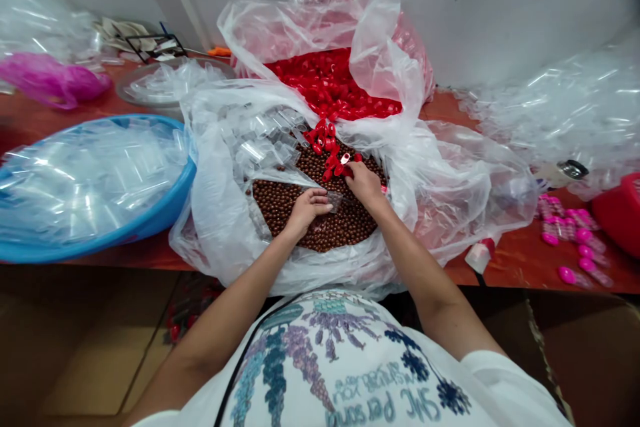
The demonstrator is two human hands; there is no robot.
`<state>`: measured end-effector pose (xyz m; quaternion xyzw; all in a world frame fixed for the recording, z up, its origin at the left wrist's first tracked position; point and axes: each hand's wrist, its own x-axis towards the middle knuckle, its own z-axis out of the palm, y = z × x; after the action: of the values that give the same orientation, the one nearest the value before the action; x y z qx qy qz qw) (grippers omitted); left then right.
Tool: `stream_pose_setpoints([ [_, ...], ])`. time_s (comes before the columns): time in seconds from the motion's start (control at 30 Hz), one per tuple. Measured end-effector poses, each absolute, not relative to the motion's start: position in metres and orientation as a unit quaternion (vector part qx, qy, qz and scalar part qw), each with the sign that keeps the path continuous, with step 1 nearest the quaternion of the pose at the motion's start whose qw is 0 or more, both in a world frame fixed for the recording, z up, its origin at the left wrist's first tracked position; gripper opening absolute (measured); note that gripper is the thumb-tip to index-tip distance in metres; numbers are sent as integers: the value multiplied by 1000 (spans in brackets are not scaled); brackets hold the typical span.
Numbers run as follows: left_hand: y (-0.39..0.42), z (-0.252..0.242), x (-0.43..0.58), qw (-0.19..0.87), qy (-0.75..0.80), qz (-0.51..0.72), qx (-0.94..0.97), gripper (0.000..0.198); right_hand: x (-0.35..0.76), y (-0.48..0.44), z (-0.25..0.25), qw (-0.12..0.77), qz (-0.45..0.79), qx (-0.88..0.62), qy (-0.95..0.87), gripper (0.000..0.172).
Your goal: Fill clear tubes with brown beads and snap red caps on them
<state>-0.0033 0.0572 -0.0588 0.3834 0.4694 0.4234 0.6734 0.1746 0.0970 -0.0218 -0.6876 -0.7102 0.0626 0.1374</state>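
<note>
L hand (pixel 306 208) grip curled on small clear tube (pixel 334 201) over round brown beads (pixel 300 213); R hand (pixel 363 181) pinching glossy red cap (pixel 347 171), crinkly plastic bag (pixel 220 213) around.

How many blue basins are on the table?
1. The blue basin stands at the table's left, filled with clear plastic pieces, beside the big bag where both hands work. Others may hide under plastic.
</note>
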Motion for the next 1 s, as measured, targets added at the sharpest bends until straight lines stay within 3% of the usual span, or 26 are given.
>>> stream_pose_setpoints([
  [0.2,37,-34,-21,739,427,388,349,49,183,84,-28,208,137,-672,-697,37],
  [0.37,21,-13,-31,766,409,408,283,39,181,63,-31,381,373,-592,-605,29],
  [0.5,14,-3,-36,792,372,408,260,34,174,39,-22,451,600,-476,-458,31],
  [0.57,12,-1,-37,796,363,409,260,34,170,28,-16,468,650,-438,-407,32],
  [0.83,1,-8,-34,747,390,406,354,40,160,9,-4,495,563,-446,-489,42],
  [1.0,-3,-9,-30,730,408,406,369,43,161,0,3,428,463,-464,-622,30],
])
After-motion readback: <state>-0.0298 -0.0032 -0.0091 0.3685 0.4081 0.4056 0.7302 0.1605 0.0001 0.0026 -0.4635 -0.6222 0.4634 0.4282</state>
